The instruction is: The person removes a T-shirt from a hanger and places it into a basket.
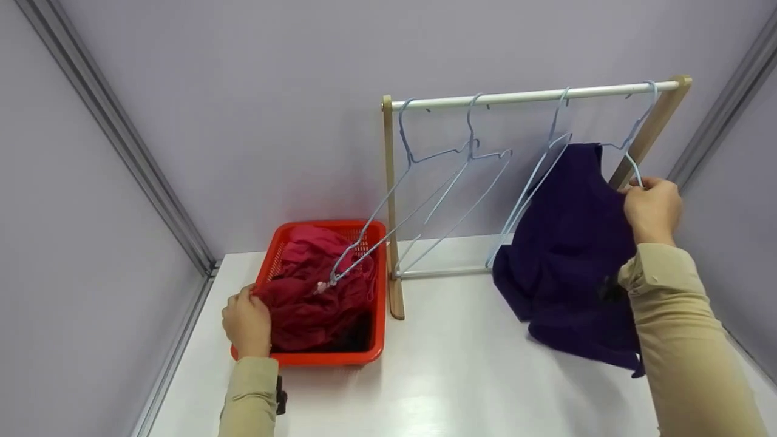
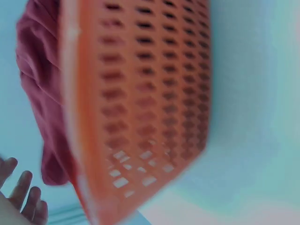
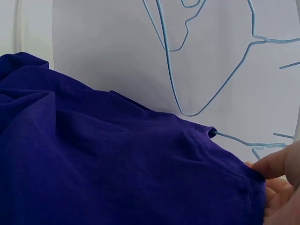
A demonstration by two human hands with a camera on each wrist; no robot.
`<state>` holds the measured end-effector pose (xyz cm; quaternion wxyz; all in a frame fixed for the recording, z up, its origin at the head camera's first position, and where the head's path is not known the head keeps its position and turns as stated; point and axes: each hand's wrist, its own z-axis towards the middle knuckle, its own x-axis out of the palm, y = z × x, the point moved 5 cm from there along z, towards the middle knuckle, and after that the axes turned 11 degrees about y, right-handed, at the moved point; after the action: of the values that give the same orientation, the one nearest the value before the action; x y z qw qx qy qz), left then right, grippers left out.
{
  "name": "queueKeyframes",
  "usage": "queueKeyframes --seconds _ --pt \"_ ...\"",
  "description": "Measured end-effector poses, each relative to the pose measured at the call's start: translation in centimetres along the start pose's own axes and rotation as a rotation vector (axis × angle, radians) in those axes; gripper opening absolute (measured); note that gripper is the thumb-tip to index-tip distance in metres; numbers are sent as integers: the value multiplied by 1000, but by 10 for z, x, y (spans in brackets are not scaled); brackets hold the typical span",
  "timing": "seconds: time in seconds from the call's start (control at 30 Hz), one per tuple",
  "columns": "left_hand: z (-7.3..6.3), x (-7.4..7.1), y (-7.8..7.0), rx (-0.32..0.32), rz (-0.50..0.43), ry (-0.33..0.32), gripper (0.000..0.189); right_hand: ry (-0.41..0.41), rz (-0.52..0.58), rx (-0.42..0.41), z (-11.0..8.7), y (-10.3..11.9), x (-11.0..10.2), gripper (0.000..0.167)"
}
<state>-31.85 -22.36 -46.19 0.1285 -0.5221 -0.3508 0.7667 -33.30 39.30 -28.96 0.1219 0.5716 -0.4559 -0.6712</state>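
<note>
A dark purple top (image 1: 564, 237) hangs by one shoulder on the rightmost light-blue wire hanger (image 1: 634, 124). My right hand (image 1: 653, 206) pinches the edge of its other shoulder between thumb and fingers, beside the hanger's lower right arm. In the right wrist view, the hanger's end pokes into the top's far shoulder. At the left, my left hand (image 1: 247, 321) is by the rim of a red plastic basket (image 1: 380, 328), next to a dark red garment (image 1: 303, 309) inside. The left wrist view shows this hand's fingers (image 2: 21, 190) loosely extended and spread, gripping nothing.
Several bare wire hangers (image 1: 428, 218) hang along the white rail (image 1: 516, 97) of a wooden-legged rack (image 1: 390, 182). The left one overlaps the basket in the head view. A bright pink garment (image 1: 312, 241) lies in the basket's back. Grey wall panels enclose the white table (image 1: 449, 364).
</note>
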Motion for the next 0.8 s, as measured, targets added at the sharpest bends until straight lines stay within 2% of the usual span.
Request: queueKeyframes --seconds 0.07,0.13,0.23,0.37,0.43,0.57,0.7,0.8 --pt "-3 -2 11 -23 31 1 33 -5 11 1 0 0 0 43" --pt "-5 -2 22 -62 42 37 37 -4 27 1 1 -1 -1 42" --pt "-8 2 34 -106 48 128 44 -3 55 4 1 0 -1 39" --pt "-12 9 44 -114 31 226 51 16 73 3 1 3 1 38" --pt "-13 11 46 -103 23 231 54 32 66 -2 1 5 3 40" --pt "-15 14 43 -54 55 201 52 46 80 -11 -1 8 4 42" --pt "-17 16 39 -15 102 183 47 5 130 2 -1 9 2 37" --pt "-18 17 38 -10 116 176 45 -36 157 16 -1 10 1 38"
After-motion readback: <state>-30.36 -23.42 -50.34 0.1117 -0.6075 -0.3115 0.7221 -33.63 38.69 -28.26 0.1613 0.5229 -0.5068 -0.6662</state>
